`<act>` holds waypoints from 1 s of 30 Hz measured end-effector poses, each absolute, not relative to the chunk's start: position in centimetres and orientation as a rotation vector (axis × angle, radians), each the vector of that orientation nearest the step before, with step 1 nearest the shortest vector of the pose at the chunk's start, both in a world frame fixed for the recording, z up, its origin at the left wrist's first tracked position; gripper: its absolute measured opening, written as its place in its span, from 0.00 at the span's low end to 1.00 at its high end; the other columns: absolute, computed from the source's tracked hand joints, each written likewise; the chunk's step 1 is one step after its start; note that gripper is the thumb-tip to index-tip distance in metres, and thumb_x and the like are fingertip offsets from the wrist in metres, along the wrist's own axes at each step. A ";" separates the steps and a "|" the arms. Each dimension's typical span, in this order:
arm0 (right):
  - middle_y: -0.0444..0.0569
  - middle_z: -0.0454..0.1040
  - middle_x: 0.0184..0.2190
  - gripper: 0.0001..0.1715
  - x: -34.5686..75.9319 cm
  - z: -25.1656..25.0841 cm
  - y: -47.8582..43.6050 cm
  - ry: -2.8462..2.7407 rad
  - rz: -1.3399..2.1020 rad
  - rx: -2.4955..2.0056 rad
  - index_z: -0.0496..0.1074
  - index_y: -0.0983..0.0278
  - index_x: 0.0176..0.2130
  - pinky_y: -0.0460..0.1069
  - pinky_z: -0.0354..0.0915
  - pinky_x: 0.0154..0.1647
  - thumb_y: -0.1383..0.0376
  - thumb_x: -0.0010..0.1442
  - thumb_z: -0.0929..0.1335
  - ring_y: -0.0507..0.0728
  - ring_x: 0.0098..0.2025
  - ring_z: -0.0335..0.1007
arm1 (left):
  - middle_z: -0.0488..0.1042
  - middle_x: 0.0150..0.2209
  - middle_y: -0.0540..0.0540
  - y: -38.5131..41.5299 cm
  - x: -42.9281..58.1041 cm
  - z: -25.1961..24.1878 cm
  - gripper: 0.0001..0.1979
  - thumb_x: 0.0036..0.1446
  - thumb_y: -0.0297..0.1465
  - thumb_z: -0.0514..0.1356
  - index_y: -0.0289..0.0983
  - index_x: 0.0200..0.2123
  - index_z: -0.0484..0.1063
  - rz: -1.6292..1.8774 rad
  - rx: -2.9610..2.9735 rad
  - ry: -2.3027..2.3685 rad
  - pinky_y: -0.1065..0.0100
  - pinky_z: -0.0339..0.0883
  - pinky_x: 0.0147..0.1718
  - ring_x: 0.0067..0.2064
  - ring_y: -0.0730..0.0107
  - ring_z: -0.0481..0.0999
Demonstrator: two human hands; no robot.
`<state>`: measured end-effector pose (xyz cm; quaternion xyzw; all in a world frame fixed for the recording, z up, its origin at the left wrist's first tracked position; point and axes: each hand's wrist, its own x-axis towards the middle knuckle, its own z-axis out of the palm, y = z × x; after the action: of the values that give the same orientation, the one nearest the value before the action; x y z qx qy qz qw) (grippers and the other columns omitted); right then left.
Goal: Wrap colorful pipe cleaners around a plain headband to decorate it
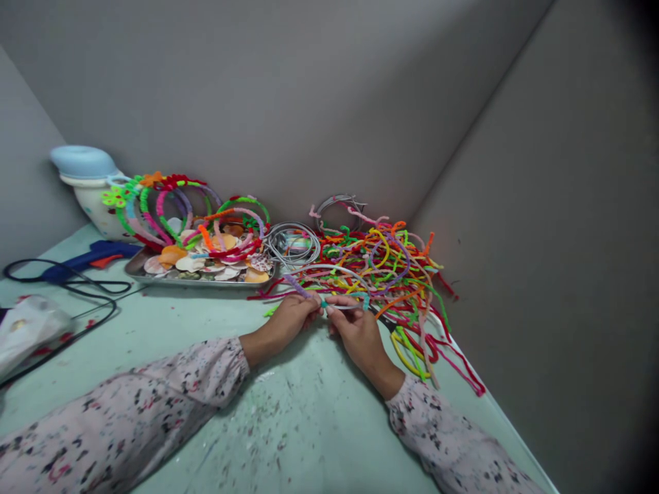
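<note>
My left hand (291,322) is closed around one side of a thin white headband (344,268), whose arc stands up behind both hands. Fuzzy purple pipe cleaner (295,285) covers the band near my left fingers. Between my fingertips a teal pipe cleaner (324,304) is wound on the band. My right hand (357,336) pinches close by, thumb and fingers together on the teal strand. More teal (366,302) shows at the band's other side, beyond my right knuckles. My fingers hide part of the band.
A heap of coloured pipe cleaners (396,261) lies behind and right, with yellow-and-red-handled scissors (409,353) partly under it. Finished headbands (169,199) rest on a metal tray (206,283) of shells. Wire coils (293,243), a blue glue gun (77,264) and its black cord lie nearby.
</note>
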<state>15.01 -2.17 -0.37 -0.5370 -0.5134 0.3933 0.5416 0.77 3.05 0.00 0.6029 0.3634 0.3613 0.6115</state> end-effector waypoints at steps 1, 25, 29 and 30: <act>0.44 0.73 0.24 0.13 15.0 -0.3 -2.2 -1.213 0.933 -1.282 0.74 0.64 0.40 0.46 0.62 0.21 0.61 0.54 0.69 0.51 0.20 0.65 | 0.59 0.17 0.52 3.1 0.8 -0.1 0.14 0.54 0.35 0.53 0.36 0.19 0.62 0.835 1.392 0.845 0.69 0.49 0.21 0.20 0.76 0.57; 0.41 0.70 0.19 0.17 14.7 0.2 -2.1 -1.088 1.031 -1.328 0.73 0.67 0.40 0.43 0.64 0.20 0.59 0.52 0.70 0.49 0.19 0.65 | 0.58 0.17 0.53 2.5 0.9 0.1 0.16 0.53 0.38 0.54 0.37 0.17 0.59 0.851 1.453 1.015 0.69 0.51 0.23 0.21 0.75 0.56; 0.41 0.69 0.19 0.17 14.6 0.2 -2.2 -1.105 0.982 -1.331 0.72 0.67 0.40 0.43 0.63 0.19 0.59 0.52 0.69 0.48 0.18 0.64 | 0.59 0.17 0.53 2.6 0.8 -0.1 0.17 0.53 0.39 0.54 0.38 0.17 0.59 0.839 1.508 1.085 0.68 0.52 0.25 0.22 0.73 0.57; 0.41 0.68 0.19 0.17 14.6 0.2 -2.2 -1.105 0.985 -1.336 0.72 0.67 0.40 0.43 0.63 0.18 0.59 0.53 0.69 0.48 0.18 0.64 | 0.59 0.17 0.53 2.6 0.8 -0.1 0.17 0.54 0.39 0.53 0.38 0.17 0.59 0.834 1.509 1.077 0.67 0.52 0.25 0.22 0.73 0.58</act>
<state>14.65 -2.22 0.21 -0.5626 -0.4652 0.4149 0.5430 0.82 2.63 -0.10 0.6312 0.4506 0.3489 0.5262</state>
